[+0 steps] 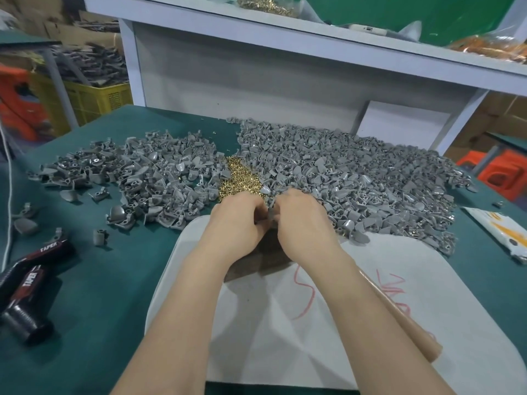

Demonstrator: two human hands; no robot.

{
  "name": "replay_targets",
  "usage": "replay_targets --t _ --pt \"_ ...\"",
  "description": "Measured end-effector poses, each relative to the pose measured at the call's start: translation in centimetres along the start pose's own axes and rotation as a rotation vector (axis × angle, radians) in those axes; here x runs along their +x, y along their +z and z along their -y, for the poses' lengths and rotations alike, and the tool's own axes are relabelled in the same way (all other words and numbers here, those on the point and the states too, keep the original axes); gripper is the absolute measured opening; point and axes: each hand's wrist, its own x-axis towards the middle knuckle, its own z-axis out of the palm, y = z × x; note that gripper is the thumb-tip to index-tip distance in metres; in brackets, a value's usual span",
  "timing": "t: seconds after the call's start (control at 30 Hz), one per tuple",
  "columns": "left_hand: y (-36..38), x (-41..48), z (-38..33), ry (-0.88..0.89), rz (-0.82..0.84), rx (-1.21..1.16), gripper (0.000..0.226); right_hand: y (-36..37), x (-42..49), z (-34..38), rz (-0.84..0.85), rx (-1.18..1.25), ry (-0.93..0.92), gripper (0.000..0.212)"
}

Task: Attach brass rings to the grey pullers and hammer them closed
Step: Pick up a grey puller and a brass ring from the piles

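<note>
Two heaps of grey pullers lie on the green table, one at the left (pixel 142 172) and a larger one at the right (pixel 356 172). Between them sits a small pile of brass rings (pixel 238 178). My left hand (pixel 239 220) and my right hand (pixel 302 220) meet just below the rings, fingers curled together around one grey puller (pixel 271 213). Whether a ring is between the fingers is hidden. A wooden hammer handle (pixel 399 306) lies under my right forearm. A dark block (pixel 262 258) sits beneath my wrists.
A white board (pixel 271 337) with red scribbles covers the table front. Black cans marked TAPER (pixel 31 277) lie at the left. A printed packet (pixel 502 235) lies at the right edge. A white shelf (pixel 285 52) stands behind the heaps; a yellow crate (pixel 94 98) is far left.
</note>
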Motion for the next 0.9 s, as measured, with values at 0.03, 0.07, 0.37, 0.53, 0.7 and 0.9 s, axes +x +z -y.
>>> replay_targets --t 0.03,0.07,0.37,0.53,0.7,0.9 --pt "0.0 0.0 0.0 0.003 -0.003 0.002 0.005 0.1 -0.1 0.0 -0.006 0.019 0.006 0.014" --pt "0.0 0.0 0.1 0.005 -0.005 0.003 0.006 0.3 -0.1 -0.1 -0.009 0.035 0.007 0.013" --pt "0.0 -0.1 -0.1 -0.023 -0.014 -0.004 0.019 0.9 -0.6 -2.3 -0.013 0.511 0.132 0.010" --pt "0.1 -0.1 0.0 -0.022 -0.017 -0.006 0.018 1.0 -0.4 -2.3 -0.009 0.472 0.103 0.010" --pt "0.1 0.0 0.0 -0.028 -0.009 -0.028 0.013 0.7 -0.4 -1.7 -0.015 0.308 0.019 0.012" --pt "0.1 0.0 0.2 -0.042 0.014 -0.038 0.011 0.3 0.1 -1.1 0.020 0.152 -0.019 0.012"
